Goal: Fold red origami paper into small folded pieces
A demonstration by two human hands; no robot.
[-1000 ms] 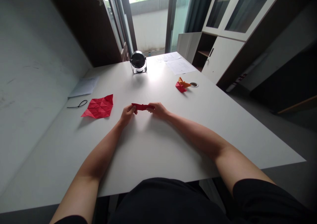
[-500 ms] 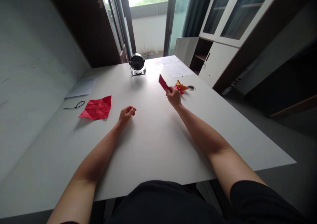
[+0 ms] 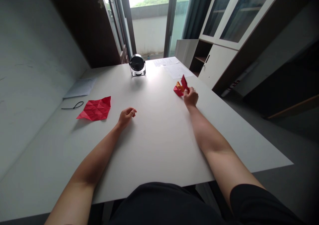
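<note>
My right hand (image 3: pixel 191 97) pinches a folded piece of red paper (image 3: pixel 184 82) at the table's right side. Just behind and to the left of it lie a red origami piece (image 3: pixel 177 91) and an orange one (image 3: pixel 179 85), both partly hidden by the held paper and my fingers. My left hand (image 3: pixel 127 115) rests on the table with its fingers curled in; nothing shows in it. To its left lies a creased red paper sheet (image 3: pixel 96 109), unfolded, with one corner raised.
On the white table (image 3: pixel 152 145) a small round black fan-like device (image 3: pixel 137 64) stands at the far side. Printed sheets (image 3: pixel 176 69) lie at the back right. By the left wall are a stack of papers (image 3: pixel 79 87) and a black cable tie (image 3: pixel 74 106).
My right hand has moved to the right with the folded red paper, over beside the origami pieces. My left hand stays where it was.
</note>
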